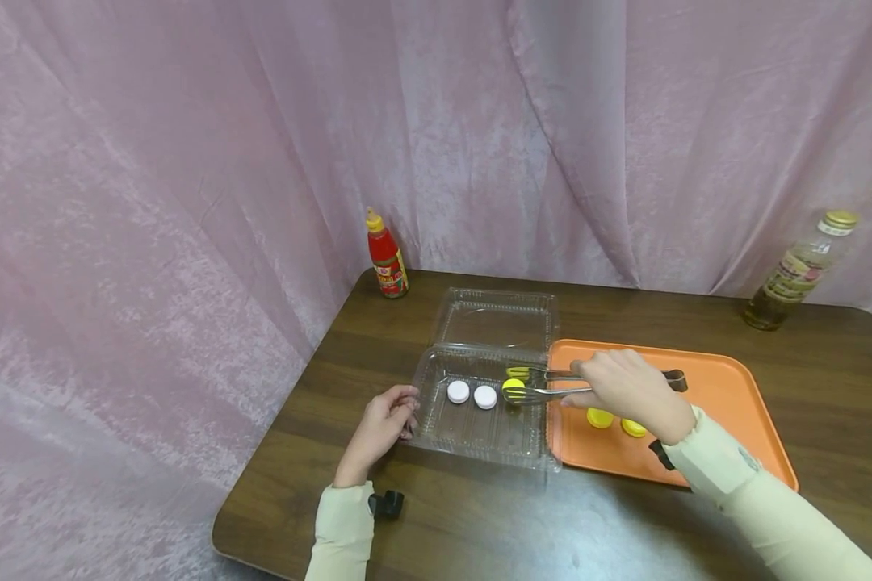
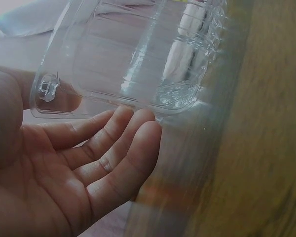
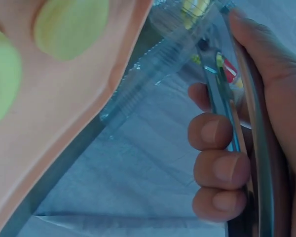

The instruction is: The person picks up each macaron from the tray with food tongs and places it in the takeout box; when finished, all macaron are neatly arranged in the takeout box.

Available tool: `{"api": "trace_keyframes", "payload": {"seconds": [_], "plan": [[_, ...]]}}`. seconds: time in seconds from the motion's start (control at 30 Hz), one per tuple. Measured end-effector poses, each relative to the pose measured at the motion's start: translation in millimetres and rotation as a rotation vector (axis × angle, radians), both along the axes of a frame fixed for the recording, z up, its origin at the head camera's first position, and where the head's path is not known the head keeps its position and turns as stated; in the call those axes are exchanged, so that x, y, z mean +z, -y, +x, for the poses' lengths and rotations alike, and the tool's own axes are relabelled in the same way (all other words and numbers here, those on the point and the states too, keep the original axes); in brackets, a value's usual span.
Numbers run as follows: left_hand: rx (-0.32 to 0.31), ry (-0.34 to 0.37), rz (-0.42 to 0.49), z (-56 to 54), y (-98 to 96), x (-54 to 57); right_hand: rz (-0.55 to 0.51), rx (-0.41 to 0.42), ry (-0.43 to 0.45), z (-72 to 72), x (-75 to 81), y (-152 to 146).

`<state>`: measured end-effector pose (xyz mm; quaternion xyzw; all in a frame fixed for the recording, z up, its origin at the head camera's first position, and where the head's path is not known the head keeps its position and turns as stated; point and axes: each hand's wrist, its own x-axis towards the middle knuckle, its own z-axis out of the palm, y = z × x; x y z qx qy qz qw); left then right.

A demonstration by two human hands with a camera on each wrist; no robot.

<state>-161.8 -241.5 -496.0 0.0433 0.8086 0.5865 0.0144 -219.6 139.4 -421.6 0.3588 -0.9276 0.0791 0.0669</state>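
Note:
My right hand grips metal tongs, its fingers wrapped round both arms. The slotted tong ends reach over the right side of a clear plastic container, one on either side of a yellow disc. Two white discs lie in a row left of it. At the container's left edge, my left hand holds the rim, thumb showing through the plastic and fingertips against the wall in the left wrist view. Below my right hand, yellow discs sit on an orange tray.
The container's open lid lies flat behind it. A red sauce bottle stands at the back left, an oil bottle at the back right. Pink curtains hang behind the wooden table. The tray adjoins the container's right edge.

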Motion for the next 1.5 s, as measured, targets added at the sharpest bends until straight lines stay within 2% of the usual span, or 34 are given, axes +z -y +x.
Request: {"api": "trace_keyframes", "payload": {"seconds": [0.43, 0.53, 0.73, 0.8, 0.93, 1.07, 1.17, 1.33, 1.43, 1.5], "plan": [[-0.002, 0.01, -0.004, -2.0, -5.4, 0.2, 0.101, 0.054, -0.061, -4.1, 8.7, 13], [-0.008, 0.031, -0.006, -0.2, -7.5, 5.5, 0.113, 0.042, -0.05, -1.9, 11.0, 15], [-0.027, 0.038, 0.004, 6.7, -13.7, 22.8, 0.129, 0.027, -0.021, 0.5, 16.1, 17], [-0.026, 0.02, 0.009, 5.8, -13.3, 18.7, 0.126, 0.012, 0.004, 1.4, 18.0, 17], [-0.016, 0.007, 0.013, -0.2, -8.1, 2.6, 0.107, -0.036, 0.081, 2.5, 21.0, 15], [-0.025, 0.015, -0.002, 5.6, -10.6, 20.3, 0.06, -0.066, 0.144, 2.5, 20.8, 11], [-0.018, 0.024, -0.015, 7.7, -12.1, 26.5, 0.022, -0.064, 0.165, 4.3, 19.8, 8], [0.022, 0.024, -0.008, 0.0, -5.5, 3.6, -0.029, -0.051, 0.135, 12.0, 18.1, 3], [0.032, 0.017, 0.0, -0.7, -2.7, 0.1, -0.071, -0.051, 0.131, 15.9, 17.3, -3], [0.035, 0.01, 0.0, -0.8, -1.3, -0.8, -0.102, -0.059, 0.161, 18.0, 17.6, -8]]}}
